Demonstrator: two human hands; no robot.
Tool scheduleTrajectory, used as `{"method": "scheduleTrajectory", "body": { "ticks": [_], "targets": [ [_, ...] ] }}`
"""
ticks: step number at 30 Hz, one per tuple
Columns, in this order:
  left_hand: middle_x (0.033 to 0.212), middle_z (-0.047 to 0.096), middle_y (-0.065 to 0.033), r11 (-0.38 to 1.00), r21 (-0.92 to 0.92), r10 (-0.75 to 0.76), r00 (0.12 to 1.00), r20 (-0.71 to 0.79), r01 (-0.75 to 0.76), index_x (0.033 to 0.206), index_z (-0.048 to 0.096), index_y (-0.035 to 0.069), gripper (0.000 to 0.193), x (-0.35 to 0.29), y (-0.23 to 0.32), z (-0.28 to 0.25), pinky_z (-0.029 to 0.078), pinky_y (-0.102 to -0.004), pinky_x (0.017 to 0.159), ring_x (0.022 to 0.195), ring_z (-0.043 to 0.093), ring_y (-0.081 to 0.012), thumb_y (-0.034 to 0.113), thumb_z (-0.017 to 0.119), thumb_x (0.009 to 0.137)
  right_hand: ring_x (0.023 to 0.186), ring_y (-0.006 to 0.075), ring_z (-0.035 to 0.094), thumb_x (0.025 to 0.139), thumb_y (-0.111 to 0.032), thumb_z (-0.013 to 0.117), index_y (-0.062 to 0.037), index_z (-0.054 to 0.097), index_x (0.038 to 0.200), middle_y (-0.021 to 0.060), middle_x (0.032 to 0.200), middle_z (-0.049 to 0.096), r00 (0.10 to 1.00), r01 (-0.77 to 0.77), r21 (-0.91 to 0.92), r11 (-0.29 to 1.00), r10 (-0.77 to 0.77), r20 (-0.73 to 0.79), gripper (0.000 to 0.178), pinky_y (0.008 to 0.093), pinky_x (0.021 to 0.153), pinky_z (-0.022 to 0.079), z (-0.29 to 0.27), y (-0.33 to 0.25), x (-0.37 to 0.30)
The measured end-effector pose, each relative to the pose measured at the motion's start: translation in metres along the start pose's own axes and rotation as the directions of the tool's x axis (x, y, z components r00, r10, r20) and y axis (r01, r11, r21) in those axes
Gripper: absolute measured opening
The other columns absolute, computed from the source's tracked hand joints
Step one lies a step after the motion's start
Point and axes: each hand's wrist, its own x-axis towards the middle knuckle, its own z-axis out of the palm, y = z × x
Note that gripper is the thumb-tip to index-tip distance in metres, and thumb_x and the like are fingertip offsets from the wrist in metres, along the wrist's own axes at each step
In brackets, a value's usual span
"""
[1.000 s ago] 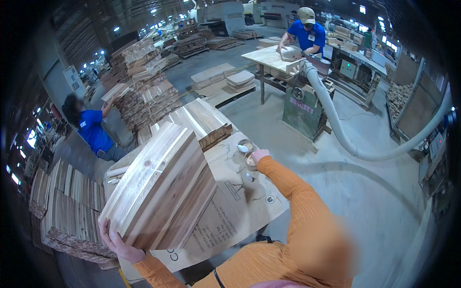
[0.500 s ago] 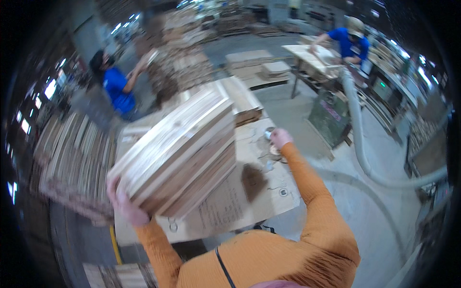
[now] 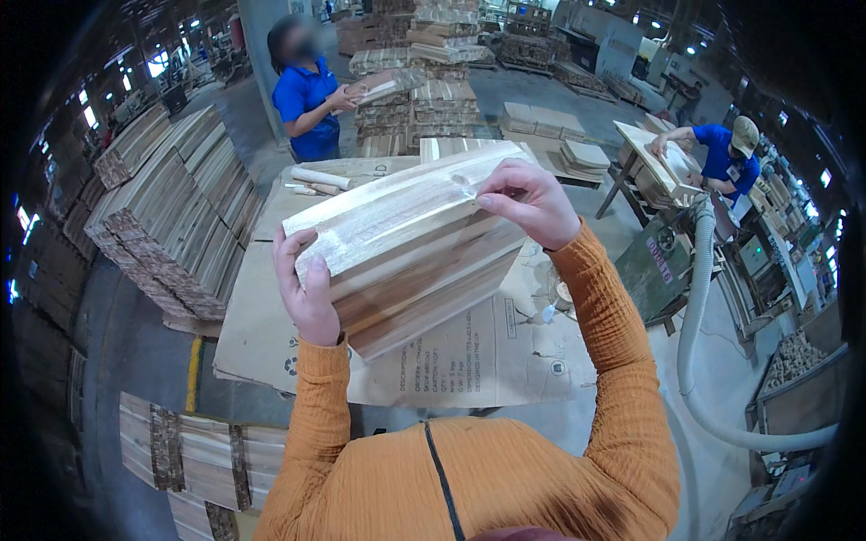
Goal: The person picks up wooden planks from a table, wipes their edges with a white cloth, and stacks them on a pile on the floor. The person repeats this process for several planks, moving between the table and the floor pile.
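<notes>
A wooden board (image 3: 424,288) with light and dark strips is held tilted over a cardboard-covered table (image 3: 248,325). My left hand (image 3: 305,293) grips its left end, the thumb on the near side. At the upper right of the board, my right hand (image 3: 537,203) has thumb and fingers pinched together close to a dark knot (image 3: 462,180) in the pale wood. Whatever small thing the pinch may hold is hidden. Partly behind my right forearm, a small round item (image 3: 564,291) lies on the cardboard.
Pale sticks (image 3: 320,178) lie at the table's far left. Stacked boards (image 3: 180,216) stand left, with more wood (image 3: 194,451) low at the near left. A person in blue (image 3: 311,104) handles wood ahead; another (image 3: 726,158) works at a bench. A grey hose (image 3: 695,334) curves down at right.
My right hand has come from the small items on the table's right to the board's upper edge. The board has shifted right, and my left hand still grips it.
</notes>
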Motion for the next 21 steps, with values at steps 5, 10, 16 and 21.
{"method": "scheduleTrajectory", "body": {
  "ticks": [5,10,16,21],
  "targets": [
    [0.130,0.037,-0.0228,1.000,0.010,0.027,1.000,0.014,-0.028,0.104,0.052,-0.002,0.032,-0.010,0.007,0.000,0.030,-0.0371,0.099,0.120,0.038,-0.0282,0.016,0.049,0.078,0.067,0.0064,0.045,0.076,-0.010,0.067,-0.0040,0.066,0.082,-0.0009,0.075,0.054,0.968,-0.163,0.063,0.985,0.147,0.203,0.008,0.0203,0.061,0.037,-0.008,0.003,0.006],
    [0.132,0.034,-0.0239,0.997,-0.003,0.078,0.997,0.027,-0.078,0.107,0.052,-0.001,0.034,-0.016,0.009,0.000,0.034,-0.0362,0.095,0.118,0.040,-0.0274,0.016,0.049,0.078,0.075,0.0081,0.048,0.080,-0.009,0.065,-0.0018,0.065,0.084,0.0008,0.083,0.055,0.907,-0.276,0.051,0.960,0.242,0.346,0.009,0.0214,0.067,0.039,-0.021,-0.003,0.007],
    [0.133,0.034,-0.0238,0.997,-0.012,0.076,0.997,0.033,-0.076,0.107,0.052,-0.001,0.034,-0.017,0.013,-0.001,0.034,-0.0362,0.095,0.119,0.040,-0.0277,0.016,0.049,0.077,0.081,0.0163,0.052,0.076,0.002,0.055,-0.0062,0.067,0.094,0.0050,0.087,0.055,0.984,0.150,-0.222,0.963,-0.123,0.131,0.023,0.0250,0.073,0.042,-0.012,-0.005,-0.018],
    [0.133,0.033,-0.0241,0.997,0.005,0.073,0.997,0.032,-0.073,0.106,0.052,-0.001,0.034,-0.017,0.013,-0.001,0.033,-0.0372,0.096,0.121,0.038,-0.0290,0.017,0.048,0.077,0.092,0.0230,0.050,0.065,0.009,0.053,-0.0162,0.066,0.102,0.0042,0.103,0.057,0.950,0.303,-0.649,0.698,-0.277,0.146,0.047,0.0350,0.085,0.041,-0.004,-0.013,-0.037]
  ]
}}
